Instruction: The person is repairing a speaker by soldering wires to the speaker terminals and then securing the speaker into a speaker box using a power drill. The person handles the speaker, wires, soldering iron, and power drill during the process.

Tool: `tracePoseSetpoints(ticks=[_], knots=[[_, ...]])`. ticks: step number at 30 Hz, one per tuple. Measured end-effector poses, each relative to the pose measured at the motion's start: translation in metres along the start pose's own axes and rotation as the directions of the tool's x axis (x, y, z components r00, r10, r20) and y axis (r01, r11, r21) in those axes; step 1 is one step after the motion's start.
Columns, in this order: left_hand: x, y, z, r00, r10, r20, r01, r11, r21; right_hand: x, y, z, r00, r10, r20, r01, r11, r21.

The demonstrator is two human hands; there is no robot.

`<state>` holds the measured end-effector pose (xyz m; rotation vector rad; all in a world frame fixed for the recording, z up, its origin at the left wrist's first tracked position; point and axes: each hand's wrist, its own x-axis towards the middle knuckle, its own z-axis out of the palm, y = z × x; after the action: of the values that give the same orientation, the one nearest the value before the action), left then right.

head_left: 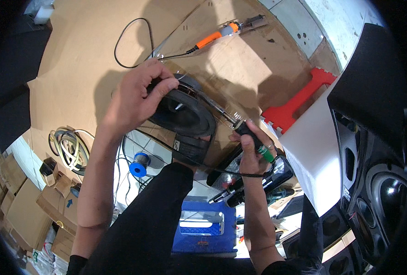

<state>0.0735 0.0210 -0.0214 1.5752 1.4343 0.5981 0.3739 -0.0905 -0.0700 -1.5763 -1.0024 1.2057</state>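
A black round speaker driver (202,117) rests on its side beside my sandalled foot (188,147). The fingers of my left hand (141,94) are closed at its upper edge, pinching what looks like a thin wire. My right hand (251,151) grips a soldering iron (243,129) with a black and green handle, its long metal shaft reaching toward the speaker's rim near my left fingertips. Whether the tip touches it, I cannot tell. A black cable crosses below the speaker toward the iron.
An orange-handled iron (212,36) lies on the cardboard (75,55). Around me are a red plastic piece (302,101), speaker cabinets (373,188), a blue spool (140,165), coiled cables (70,149), cardboard boxes (24,206) and a blue plastic item (203,238).
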Motion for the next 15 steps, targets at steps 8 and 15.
tracePoseSetpoints(ticks=[8, 15], knots=[[0.001, -0.002, 0.001, 1.0, 0.011, -0.015, -0.01, 1.0, 0.023, -0.003, -0.005, 0.012, 0.977, -0.208, 0.041, 0.205, 0.977, 0.059], [0.0, -0.001, -0.004, 0.999, 0.029, 0.013, -0.029, 0.999, 0.039, 0.012, -0.005, -0.001, 0.971, -0.186, 0.151, 0.197, 0.979, -0.059]])
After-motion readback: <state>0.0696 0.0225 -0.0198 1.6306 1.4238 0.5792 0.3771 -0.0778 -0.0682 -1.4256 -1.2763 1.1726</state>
